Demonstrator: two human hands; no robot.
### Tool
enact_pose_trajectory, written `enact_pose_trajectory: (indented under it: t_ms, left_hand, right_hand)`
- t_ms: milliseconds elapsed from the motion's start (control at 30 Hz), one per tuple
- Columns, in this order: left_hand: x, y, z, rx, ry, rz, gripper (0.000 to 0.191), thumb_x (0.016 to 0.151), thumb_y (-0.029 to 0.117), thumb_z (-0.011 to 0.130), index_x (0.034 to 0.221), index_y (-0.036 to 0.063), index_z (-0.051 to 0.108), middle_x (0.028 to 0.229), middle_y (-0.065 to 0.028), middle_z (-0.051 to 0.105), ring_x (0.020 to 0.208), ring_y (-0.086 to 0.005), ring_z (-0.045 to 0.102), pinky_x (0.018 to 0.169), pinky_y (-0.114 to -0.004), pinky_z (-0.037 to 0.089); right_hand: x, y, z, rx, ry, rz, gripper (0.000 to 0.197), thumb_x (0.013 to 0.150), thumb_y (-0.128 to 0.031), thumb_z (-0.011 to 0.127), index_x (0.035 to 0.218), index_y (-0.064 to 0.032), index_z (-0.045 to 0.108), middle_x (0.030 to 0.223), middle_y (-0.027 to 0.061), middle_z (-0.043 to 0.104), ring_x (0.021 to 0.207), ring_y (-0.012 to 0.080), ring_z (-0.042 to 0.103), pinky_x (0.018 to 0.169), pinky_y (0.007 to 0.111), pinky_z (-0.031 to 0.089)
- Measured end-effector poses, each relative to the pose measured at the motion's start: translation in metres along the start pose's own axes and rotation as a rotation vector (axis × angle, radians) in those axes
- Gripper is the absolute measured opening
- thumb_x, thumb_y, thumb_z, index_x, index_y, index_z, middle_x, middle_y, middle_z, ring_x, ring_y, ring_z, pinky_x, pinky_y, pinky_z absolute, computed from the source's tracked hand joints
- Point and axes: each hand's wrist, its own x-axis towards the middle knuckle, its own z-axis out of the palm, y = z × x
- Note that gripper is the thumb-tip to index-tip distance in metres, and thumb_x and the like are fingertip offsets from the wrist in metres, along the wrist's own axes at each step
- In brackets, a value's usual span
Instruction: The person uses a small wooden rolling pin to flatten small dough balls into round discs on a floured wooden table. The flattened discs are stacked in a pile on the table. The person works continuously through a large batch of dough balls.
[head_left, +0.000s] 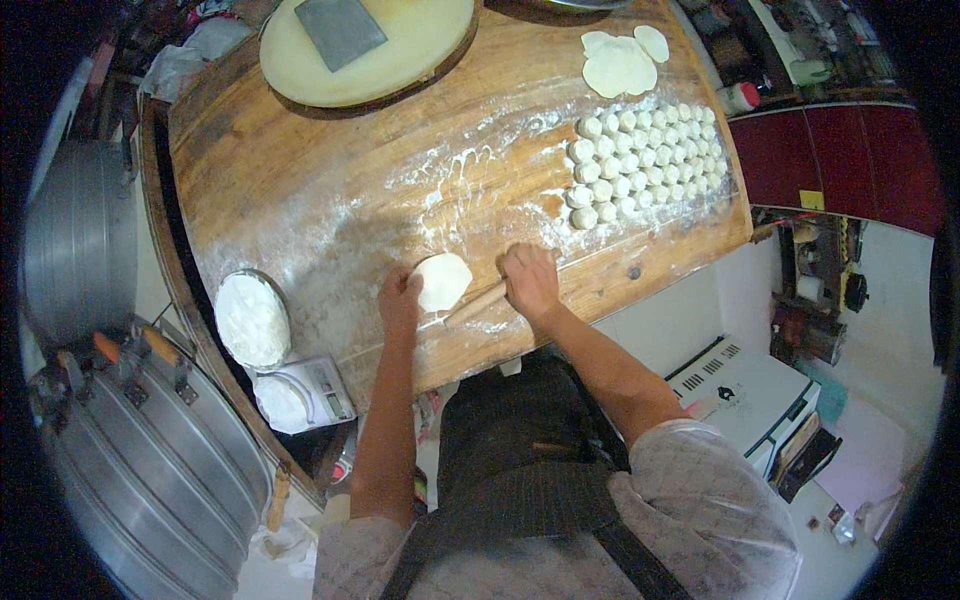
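My left hand (400, 294) grips the left edge of a flat, pale dough wrapper (444, 282) near the front of the floured wooden table. My right hand (531, 276) is closed over a thin wooden rolling pin (480, 301), whose tapered end points down and left, just below the wrapper. Rows of small round dough pieces (637, 169) stand on the table's right part. Beyond them lies a group of rolled wrappers (619, 66), partly overlapping. White flour is streaked over the wood between my hands and the dough pieces.
A bowl of flour (252, 319) and a digital scale (306, 394) stand at the table's left edge. A round cutting board (420, 52) at the back bears a rectangular metal blade (341, 31). Large metal steamers (165, 435) stand beside the table on the left.
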Motion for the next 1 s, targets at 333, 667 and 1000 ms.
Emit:
enact_pose_trajectory:
  t_ms: [333,667,1000]
  left_hand:
    - [0.062,0.110,0.037,0.613,-0.604,0.371,0.053,0.088,0.030,0.071,0.132,0.0028,0.061,0.111,-0.0181,0.073,0.099,-0.0327,0.072,0.088,-0.044,0.055]
    - [0.004,0.152,0.242,0.650,-0.163,1.023,0.059,0.083,0.022,0.078,0.135,0.0126,0.053,0.111,-0.0230,0.063,0.103,-0.0369,0.062,0.088,-0.047,0.054]
    - [0.021,0.134,0.129,0.643,-0.112,0.651,0.046,0.078,0.019,0.079,0.121,0.0109,0.064,0.111,-0.0193,0.066,0.108,-0.0398,0.061,0.089,-0.049,0.052]
  right_hand:
    - [-0.005,0.010,0.006,0.017,-0.021,0.060,0.003,0.081,-0.012,0.059,0.081,-0.0092,0.060,0.083,0.0141,0.058,0.079,0.0355,0.059,0.069,0.048,0.045]
    - [-0.039,0.031,0.020,-0.010,-0.334,0.224,0.017,0.088,-0.013,0.055,0.101,-0.0094,0.066,0.102,0.0139,0.065,0.098,0.0387,0.061,0.085,0.050,0.047]
    - [-0.040,0.059,-0.031,0.070,-0.407,0.155,0.029,0.095,-0.017,0.053,0.118,-0.0090,0.068,0.116,0.0142,0.067,0.113,0.0377,0.061,0.097,0.052,0.047]
